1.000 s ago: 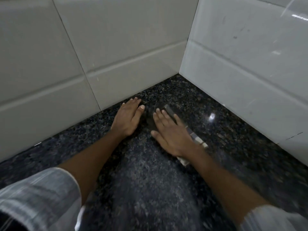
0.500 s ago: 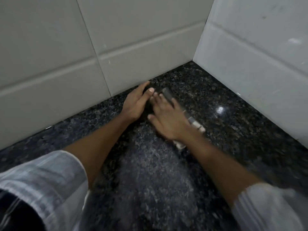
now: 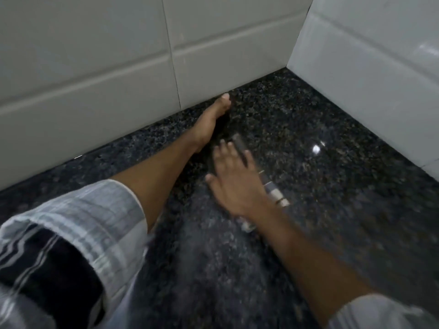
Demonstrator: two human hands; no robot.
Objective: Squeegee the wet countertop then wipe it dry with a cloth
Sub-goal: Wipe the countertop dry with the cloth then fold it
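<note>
Two tiled walls hem the work in: the back wall (image 3: 118, 67) runs just beyond the left hand (image 3: 209, 125), and the side wall (image 3: 370, 74) stands well off to the right of the right hand (image 3: 234, 181), the two meeting in a corner ahead and to the right of both hands. The left fingertip nearly reaches the foot of the back wall, close to a vertical grout line. The surface (image 3: 308, 119) is dark speckled stone, glossy, with a bright spot of reflected light (image 3: 316, 148) to the right of the right hand. A paler, hazy streak (image 3: 213, 257) runs back from under the hands toward the person, between the two forearms. Left hand lies edge-on with fingers extended, flat to the stone, holding nothing that can be seen. Right hand is spread, fingers straight, pressing down on a cloth (image 3: 273, 193) that lies on the surface beneath it; the dark end shows past the fingertips, a lighter striped end pokes out by the wrist. The cloth is blurred and its full outline cannot be made out. Hands sit close, left slightly ahead of the right. Rolled striped sleeve (image 3: 78, 224) on the left arm fills the near left; a pale sleeve edge (image 3: 375, 312) shows on the right arm.
</note>
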